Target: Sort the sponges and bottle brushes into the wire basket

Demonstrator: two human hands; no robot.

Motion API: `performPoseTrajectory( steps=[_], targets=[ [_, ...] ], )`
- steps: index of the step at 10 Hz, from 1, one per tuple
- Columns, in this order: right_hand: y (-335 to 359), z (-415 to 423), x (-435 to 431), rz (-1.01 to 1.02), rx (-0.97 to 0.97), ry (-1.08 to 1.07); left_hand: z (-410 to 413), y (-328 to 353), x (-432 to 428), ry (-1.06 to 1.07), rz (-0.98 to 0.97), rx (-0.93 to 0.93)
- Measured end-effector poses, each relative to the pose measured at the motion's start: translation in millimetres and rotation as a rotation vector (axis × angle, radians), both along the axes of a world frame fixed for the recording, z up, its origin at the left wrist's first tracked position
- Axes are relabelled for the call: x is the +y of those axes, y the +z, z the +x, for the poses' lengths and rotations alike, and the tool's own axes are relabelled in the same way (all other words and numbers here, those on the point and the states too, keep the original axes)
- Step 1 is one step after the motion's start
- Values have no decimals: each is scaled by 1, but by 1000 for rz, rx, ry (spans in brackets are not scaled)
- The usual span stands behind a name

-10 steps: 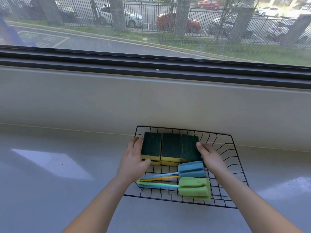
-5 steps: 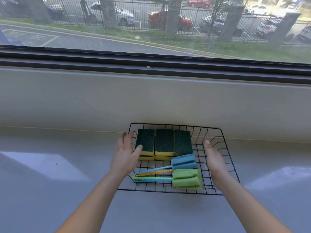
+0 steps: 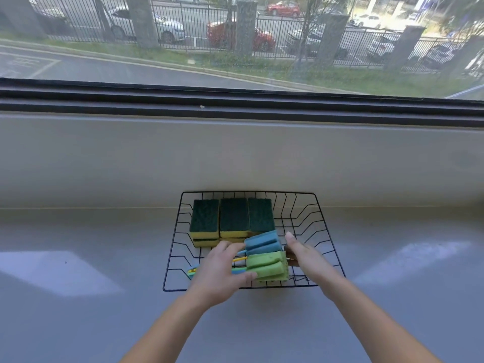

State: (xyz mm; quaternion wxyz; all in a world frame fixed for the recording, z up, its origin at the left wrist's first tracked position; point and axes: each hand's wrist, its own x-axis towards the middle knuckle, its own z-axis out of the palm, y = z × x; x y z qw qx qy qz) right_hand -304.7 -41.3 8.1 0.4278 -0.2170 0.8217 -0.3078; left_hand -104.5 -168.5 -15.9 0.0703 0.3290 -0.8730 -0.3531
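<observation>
Both hands drop off the sponges (image 3: 233, 214) and come in on the brushes (image 3: 264, 267). A second ago they were squaring the sponge row from either side, half a second ago they hung apart at the basket walls, and now they close on the front half of the basket (image 3: 248, 192). The left hand (image 3: 218, 273) lies palm down over the handles (image 3: 193, 271), fingers fairly straight and reaching toward the blue head (image 3: 262, 243), thumb just beside the green one. It rests there rather than clamps, as far as this view shows. The right hand (image 3: 306, 258) comes in from the other side, fingers extended and relaxed, tips against the ends of the foam heads. Nothing is lifted.

Where everything sits: the sponges are packed in a neat row at the back left of the basket, dark scrub faces up, with more yellow showing beneath. The brushes lie in front, heads near the middle, handles pointing left and poking through the left wall. The basket stands on the counter (image 3: 78, 310) below the window (image 3: 235, 48).

So the sponges look finished and attention has shifted. With everything already inside, this reads as a last tidy: nudging the brushes straight
</observation>
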Motion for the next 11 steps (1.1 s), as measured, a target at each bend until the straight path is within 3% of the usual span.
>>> performPoseTrajectory(
  steps=[2, 5, 8, 11],
  targets=[
    [4, 1, 3, -27, -28, 32, -7, -7, -1, 9, -17, -11],
    [10, 21, 1, 68, 270, 238, -10, -4, 4, 14, -62, -75],
    [18, 25, 13, -159, 265, -44, 7, 13, 6, 68, -43, -60],
    [41, 31, 22, -204, 293, 24, 38, 41, 10, 128, -233, -151]
  ],
)
